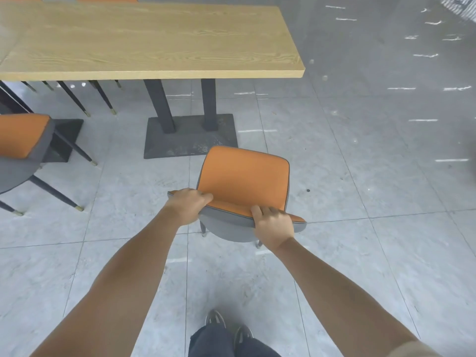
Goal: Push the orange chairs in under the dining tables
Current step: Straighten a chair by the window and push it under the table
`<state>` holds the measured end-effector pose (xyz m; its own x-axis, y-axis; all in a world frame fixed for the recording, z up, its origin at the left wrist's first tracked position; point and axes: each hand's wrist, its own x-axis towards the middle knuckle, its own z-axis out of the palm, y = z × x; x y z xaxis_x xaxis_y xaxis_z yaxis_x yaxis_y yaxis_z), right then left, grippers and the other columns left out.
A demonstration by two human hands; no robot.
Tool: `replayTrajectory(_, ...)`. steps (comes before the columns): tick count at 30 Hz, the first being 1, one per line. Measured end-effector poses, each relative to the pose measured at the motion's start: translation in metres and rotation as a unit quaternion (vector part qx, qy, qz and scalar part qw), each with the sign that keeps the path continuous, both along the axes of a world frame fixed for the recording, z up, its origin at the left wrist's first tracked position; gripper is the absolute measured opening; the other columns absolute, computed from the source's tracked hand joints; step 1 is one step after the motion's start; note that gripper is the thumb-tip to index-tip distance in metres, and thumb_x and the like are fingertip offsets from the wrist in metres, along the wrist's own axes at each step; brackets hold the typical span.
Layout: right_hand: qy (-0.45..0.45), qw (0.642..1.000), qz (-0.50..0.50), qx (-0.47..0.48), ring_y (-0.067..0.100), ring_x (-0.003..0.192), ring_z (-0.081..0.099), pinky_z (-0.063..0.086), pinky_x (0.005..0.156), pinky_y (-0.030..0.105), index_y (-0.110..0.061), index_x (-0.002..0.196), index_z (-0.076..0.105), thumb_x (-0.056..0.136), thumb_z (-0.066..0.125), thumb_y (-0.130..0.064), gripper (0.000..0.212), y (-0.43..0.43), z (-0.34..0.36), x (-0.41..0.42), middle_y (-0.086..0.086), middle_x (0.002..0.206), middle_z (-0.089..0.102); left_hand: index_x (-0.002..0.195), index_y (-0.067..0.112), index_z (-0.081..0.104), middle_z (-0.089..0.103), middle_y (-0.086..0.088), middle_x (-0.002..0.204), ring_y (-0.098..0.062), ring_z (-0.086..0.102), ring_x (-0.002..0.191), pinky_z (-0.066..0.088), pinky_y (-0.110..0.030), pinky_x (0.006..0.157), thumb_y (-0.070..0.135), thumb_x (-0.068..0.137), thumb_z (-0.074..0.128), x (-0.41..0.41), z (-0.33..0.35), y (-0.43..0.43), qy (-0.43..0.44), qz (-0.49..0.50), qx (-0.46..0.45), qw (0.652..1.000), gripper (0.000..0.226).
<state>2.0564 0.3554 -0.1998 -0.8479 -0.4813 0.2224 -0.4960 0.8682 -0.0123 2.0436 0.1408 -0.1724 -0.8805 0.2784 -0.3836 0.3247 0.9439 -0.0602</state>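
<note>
The left hand (189,203) is closed over the left end of the backrest of an orange chair (244,181), fingers curled down onto the orange inner face. The right hand (273,226) is clamped on the right part of the same top rim — thumb on the orange side, the rest wrapped over the grey outer shell. Both bare arms are stretched forward from the bottom of the head view.

The chair is stood on the grey tiled floor (360,253), well clear of the dining table (154,39); its seat is not under the top. The seat's front edge is seen just beside the near edge of the dark pedestal base (190,136), which carries two dark posts below the table's near right corner. The chair is turned slightly, its front pointing toward that corner.

At the left edge of the view a second orange chair (22,140) is seen, only partly in frame, its dark legs tipped with brass. Beneath the table's near long edge further thin chair legs are visible. At the bottom — dark trousers and a pair of shoes (228,328).
</note>
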Motion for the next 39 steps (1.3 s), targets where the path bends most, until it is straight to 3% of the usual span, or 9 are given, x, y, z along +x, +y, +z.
replayTrajectory(3,-0.017,0.999,0.019,0.032,0.014,0.026,0.042,0.023,0.036,0.007,-0.011,0.054,0.06,0.004,0.086,-0.016,0.056,0.004,-0.005,-0.002,-0.001,0.036,0.046,0.108,0.008,0.055,0.065,-0.009,0.101,-0.026,0.061,0.093,0.036,-0.029,0.064,0.011,0.086,0.055,0.0,-0.007,0.0,0.027,0.009,0.011,1.0,0.022)
replayTrajectory(5,-0.035,0.998,0.02,0.04,0.013,0.025,0.037,0.02,0.037,0.007,-0.012,0.054,0.061,-0.004,0.086,-0.021,0.063,0.0,-0.003,-0.004,-0.002,0.035,0.045,0.108,0.007,0.056,0.066,-0.01,0.101,-0.027,0.061,0.093,0.036,-0.03,0.066,0.011,0.086,0.055,0.001,-0.006,0.001,0.042,-0.002,0.004,0.999,0.023)
replayTrajectory(9,-0.04,0.997,0.007,0.063,0.013,0.027,0.028,0.02,0.037,0.007,-0.013,0.059,0.059,-0.003,0.084,-0.019,0.067,-0.003,-0.007,-0.008,-0.002,0.035,0.042,0.107,0.005,0.056,0.065,-0.013,0.1,-0.029,0.06,0.089,0.032,-0.03,0.065,-0.001,0.081,0.049,0.0,-0.007,-0.001,0.061,-0.004,0.014,0.998,0.027)
replayTrajectory(11,-0.035,0.998,0.02,0.053,0.014,0.027,0.032,0.023,0.036,0.008,-0.011,0.072,0.046,0.004,0.085,-0.02,0.079,-0.006,-0.009,-0.011,-0.001,0.036,0.043,0.101,0.008,0.054,0.064,-0.01,0.089,-0.026,0.051,0.077,0.03,-0.029,0.063,-0.002,0.08,0.048,-0.001,-0.007,-0.006,0.061,-0.004,0.012,0.998,0.024)
replayTrajectory(13,-0.005,0.998,0.039,0.039,0.015,0.027,0.039,0.026,0.035,0.009,-0.013,0.077,0.036,0.02,0.079,-0.009,0.071,-0.014,-0.005,-0.017,0.0,0.038,0.045,0.091,0.014,0.045,0.045,-0.001,0.065,-0.025,0.042,0.073,0.027,-0.026,0.053,-0.002,0.08,0.047,-0.003,-0.005,-0.013,0.061,0.001,0.002,0.998,0.02)
replayTrajectory(15,0.03,0.996,0.065,0.044,0.017,0.028,0.042,0.029,0.033,0.011,-0.012,0.079,0.037,0.036,0.065,-0.004,0.053,-0.026,0.003,-0.027,0.0,0.04,0.048,0.088,0.017,0.036,0.028,0.003,0.059,-0.025,0.04,0.073,0.018,-0.026,0.045,-0.004,0.081,0.045,-0.007,-0.001,-0.025,0.065,0.005,-0.007,0.998,0.023)
replayTrajectory(18,0.058,0.994,0.084,0.039,0.018,0.03,0.046,0.032,0.034,0.013,-0.012,0.079,0.051,0.056,0.037,-0.005,0.028,-0.041,0.006,-0.046,0.001,0.043,0.051,0.089,0.017,0.035,0.048,-0.001,0.068,-0.026,0.042,0.073,0.028,-0.025,0.053,-0.002,0.084,0.045,-0.014,0.001,-0.039,0.065,0.007,-0.008,0.998,0.022)
replayTrajectory(23,0.065,0.991,0.094,0.064,0.019,0.035,0.051,0.035,0.035,0.017,-0.013,0.067,0.069,0.056,0.037,-0.006,0.034,-0.049,0.006,-0.077,0.002,0.048,0.055,0.111,0.008,0.051,0.065,-0.013,0.105,-0.032,0.061,0.096,0.034,-0.03,0.065,0.002,0.088,0.045,-0.033,-0.002,-0.049,0.053,-0.002,-0.015,0.998,0.024)
replayTrajectory(39,0.092,0.993,0.073,0.027,0.021,0.036,0.05,0.035,0.037,0.018,-0.008,0.07,0.07,0.06,0.032,0.002,0.04,0.005,-0.009,-0.103,0.003,0.05,0.056,0.11,0.003,0.051,0.067,-0.014,0.104,-0.03,0.062,0.098,0.048,-0.033,0.075,-0.008,0.084,0.045,-0.058,-0.001,0.007,0.039,-0.023,0.01,0.999,0.03)
